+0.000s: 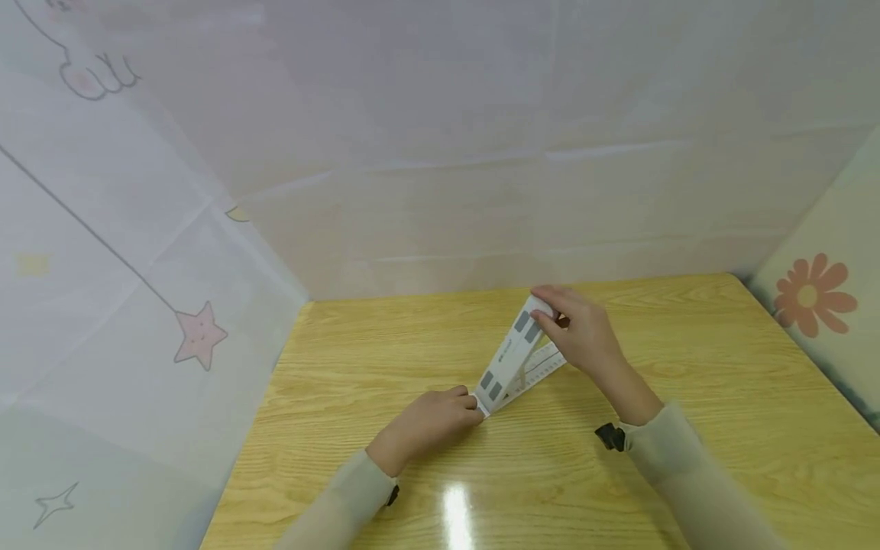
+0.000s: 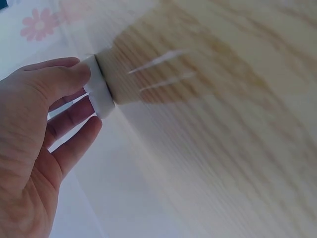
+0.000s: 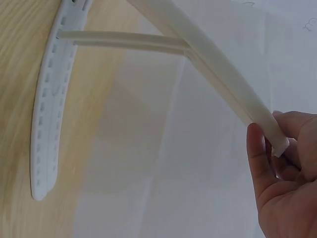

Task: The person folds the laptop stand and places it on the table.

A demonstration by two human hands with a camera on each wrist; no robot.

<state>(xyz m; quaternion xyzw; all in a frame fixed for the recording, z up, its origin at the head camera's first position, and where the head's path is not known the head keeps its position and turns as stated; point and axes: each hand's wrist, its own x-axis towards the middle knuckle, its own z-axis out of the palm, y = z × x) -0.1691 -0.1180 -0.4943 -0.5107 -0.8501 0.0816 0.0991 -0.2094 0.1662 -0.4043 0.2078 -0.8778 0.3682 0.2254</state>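
A white folding stand with grey pads on its upper panel is partly unfolded over the table. My left hand pinches its hinged near end; in the left wrist view the thumb and fingers grip that white end piece. With thumb and fingers, my right hand holds the raised far end of the padded panel. Beneath the panel lies the slotted base, low over the wood. A thin strut spans from the raised panel to the slots in the right wrist view.
The wood-grain table meets a pale sheet at the back. Printed sheets also stand at the left, with a pink star, and at the right, with a flower. Both wrists wear dark bands.
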